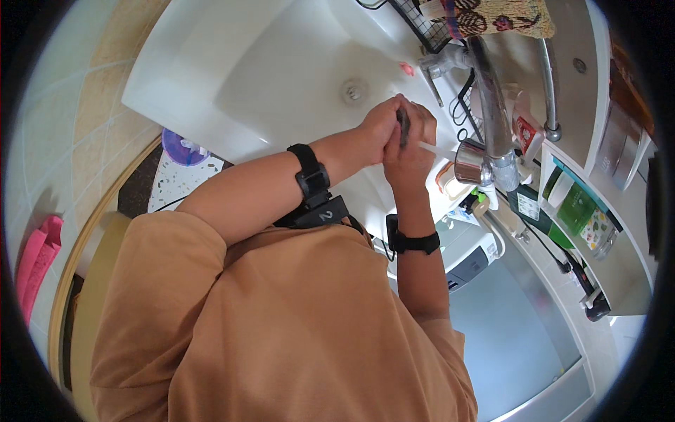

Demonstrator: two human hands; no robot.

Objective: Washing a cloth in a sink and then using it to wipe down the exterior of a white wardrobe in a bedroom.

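Over the white washbasin (190, 63), my left hand (378, 126) and my right hand (409, 158) are pressed together. A small dark grey, rounded thing (403, 125) shows between them; both hands close around it, and most of it is hidden. Its kind I cannot make out. From the chrome tap (472, 163) on the right, a thin stream of water (437, 150) runs onto the back of my right hand. The basin's drain (353, 91) lies just beyond my left hand.
A small pinkish-red piece (406, 68) lies on the basin's far right side, by the tap lever (432, 86). A black wire basket (425, 27) and a patterned cloth (503, 17) sit behind it. Shelves with bottles and packs (576, 204) line the right. A purple bin (184, 148) stands lower left.
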